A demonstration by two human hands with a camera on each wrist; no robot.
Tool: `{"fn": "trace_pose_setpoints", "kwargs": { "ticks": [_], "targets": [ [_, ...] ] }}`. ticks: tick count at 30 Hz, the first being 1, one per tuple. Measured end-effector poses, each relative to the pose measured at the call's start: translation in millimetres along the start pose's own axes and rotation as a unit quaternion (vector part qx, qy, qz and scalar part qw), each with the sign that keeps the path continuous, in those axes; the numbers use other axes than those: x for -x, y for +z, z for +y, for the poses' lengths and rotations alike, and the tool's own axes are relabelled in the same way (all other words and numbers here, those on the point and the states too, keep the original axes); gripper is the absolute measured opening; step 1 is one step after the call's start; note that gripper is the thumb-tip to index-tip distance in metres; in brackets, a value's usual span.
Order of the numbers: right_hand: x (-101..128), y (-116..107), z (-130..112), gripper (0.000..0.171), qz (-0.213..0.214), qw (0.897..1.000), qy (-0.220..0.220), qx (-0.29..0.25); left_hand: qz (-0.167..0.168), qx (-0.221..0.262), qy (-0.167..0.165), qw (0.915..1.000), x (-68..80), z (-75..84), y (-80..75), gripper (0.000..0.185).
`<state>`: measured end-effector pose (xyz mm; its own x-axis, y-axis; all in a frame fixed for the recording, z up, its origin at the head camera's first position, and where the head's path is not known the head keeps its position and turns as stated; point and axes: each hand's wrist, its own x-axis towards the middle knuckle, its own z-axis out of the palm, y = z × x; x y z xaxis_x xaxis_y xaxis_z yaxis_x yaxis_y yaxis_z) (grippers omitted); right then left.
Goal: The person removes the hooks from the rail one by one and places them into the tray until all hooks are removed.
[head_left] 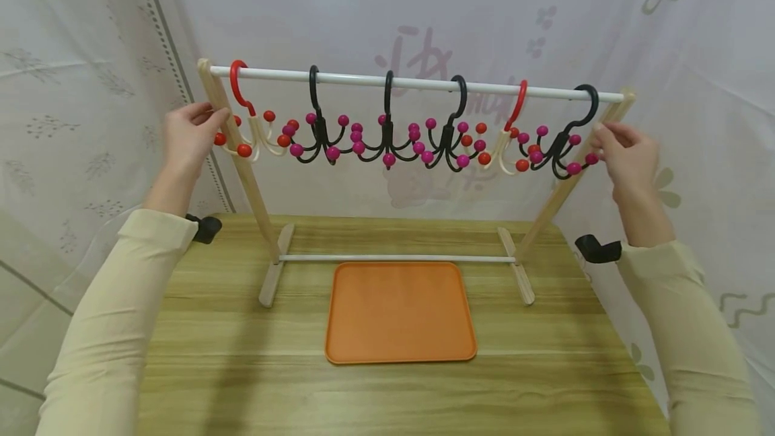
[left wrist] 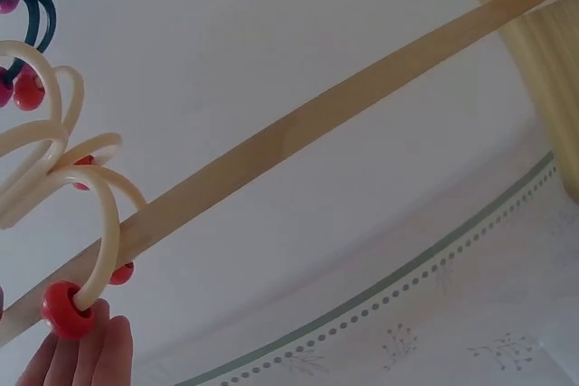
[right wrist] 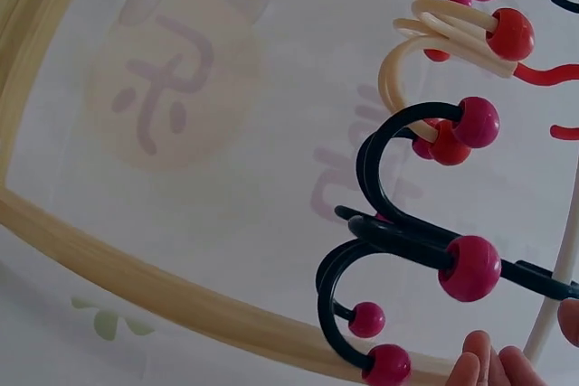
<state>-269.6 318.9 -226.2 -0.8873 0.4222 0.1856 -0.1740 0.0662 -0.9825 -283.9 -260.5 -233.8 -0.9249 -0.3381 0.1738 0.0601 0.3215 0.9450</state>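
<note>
A wooden rack with a white top rod stands on the table. My left hand pinches its left post near the top. In the left wrist view, the fingers lie right beside a red ball of a red-and-cream multi-prong hanger. On the other side my right hand pinches the right post, its fingertips close by the magenta balls of a black multi-prong hanger. Between these two, several more black hangers and another red-and-cream one hang in a row.
An orange tray lies on the wooden table in front of the rack's lower white rod. Wooden feet support the posts. A pale patterned curtain hangs behind and at both sides.
</note>
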Motion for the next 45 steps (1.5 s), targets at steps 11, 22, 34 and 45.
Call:
{"fn": "trace_pose_setpoints", "kwargs": {
  "ticks": [11, 22, 34, 45],
  "targets": [
    [-4.1, 15.5, -0.9, 0.042, -0.004, 0.999, -0.041, 0.029, 0.017, -0.007, -0.002, 0.9998, -1.4, 1.0, 5.2, 0.050],
    [-8.2, 23.3, -6.4, 0.038, 0.003, 0.997, -0.063, 0.049, 0.032, -0.088, 0.032, 0.9950, -3.1, -1.3, 4.3, 0.045],
    [-12.3, 22.3, -10.1, 0.018, -0.017, 0.995, -0.086, -0.058, 0.030, -0.141, 0.057, 0.9878, -3.3, -0.6, 4.7, 0.044],
    [-6.4, 17.9, -25.8, 0.024, -0.029, 0.987, -0.100, -0.121, 0.033, -0.173, 0.070, 0.9820, -3.7, -1.8, 5.5, 0.044]
  ]
}}
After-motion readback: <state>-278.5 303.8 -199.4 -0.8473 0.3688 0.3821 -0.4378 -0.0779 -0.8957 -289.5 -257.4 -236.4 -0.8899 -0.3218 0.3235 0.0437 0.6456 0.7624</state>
